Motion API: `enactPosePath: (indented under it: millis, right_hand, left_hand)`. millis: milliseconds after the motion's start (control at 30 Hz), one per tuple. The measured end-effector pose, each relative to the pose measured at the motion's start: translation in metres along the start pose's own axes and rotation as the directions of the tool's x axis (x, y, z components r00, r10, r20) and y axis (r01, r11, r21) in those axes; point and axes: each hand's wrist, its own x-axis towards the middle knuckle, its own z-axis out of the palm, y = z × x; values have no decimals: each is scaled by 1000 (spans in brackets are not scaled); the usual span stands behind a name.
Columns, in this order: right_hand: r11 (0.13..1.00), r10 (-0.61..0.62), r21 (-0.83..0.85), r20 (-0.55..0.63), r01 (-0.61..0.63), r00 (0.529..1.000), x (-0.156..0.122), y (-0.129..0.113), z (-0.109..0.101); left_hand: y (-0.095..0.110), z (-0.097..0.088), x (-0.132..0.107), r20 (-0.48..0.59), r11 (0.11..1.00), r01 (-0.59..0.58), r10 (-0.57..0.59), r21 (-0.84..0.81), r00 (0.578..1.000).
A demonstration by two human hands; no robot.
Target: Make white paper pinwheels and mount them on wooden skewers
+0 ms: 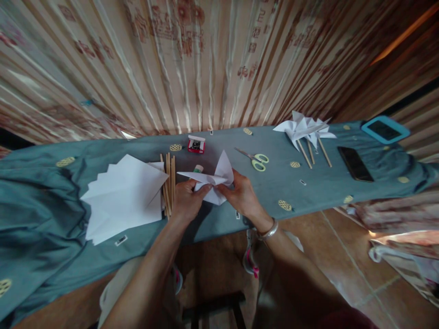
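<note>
Between both hands, a white paper pinwheel is held above the cloth, its points folded in toward the middle. My left hand pinches its left side, thumb near the centre. From the right, my right hand grips the paper with thumb and fingers closed close to the centre; a silver bangle circles that wrist. Partly hidden behind the paper is a glue stick. Wooden sticks lie just left of my left hand, beside a fanned stack of white paper sheets.
Beyond the hands sit a small red box of dark bits and green-handled scissors. Finished pinwheels on sticks, a black phone and a blue-framed device lie to the right. A curtain hangs behind the table.
</note>
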Motion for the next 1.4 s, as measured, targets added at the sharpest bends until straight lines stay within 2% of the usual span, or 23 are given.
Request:
enactPosePath:
  millis: [133,467,633,800,1033,1200,1400]
  right_hand:
    - [999,-31,13,-18,31,999,2,1,-1]
    - [997,-9,81,-7,9,1000,4,9,-1]
    - [997,-11,73,-6,11,1000,4,7,-1]
    - [999,-16,51,-10,17,1000,4,5,-2]
    - [999,-14,50,2,14,1000,3,5,-4]
    - [998,-32,54,-14,33,999,3,5,-4]
    - [999,-12,37,-49,13,999,2,2,-5]
  left_hand:
    - [2,1,2,-27,999,-2,1,-33,1000]
    - [-4,0,4,40,997,-17,20,-78,999]
    - [-1,0,3,19,998,12,-11,-55,1000]
    - [-4,-1,4,46,999,-15,16,-37,999]
    - [-8,0,3,71,991,86,-79,-101,994]
    - [-7,0,3,90,994,49,-40,-102,995]
    - [0,0,1,35,997,32,-29,-75,999]
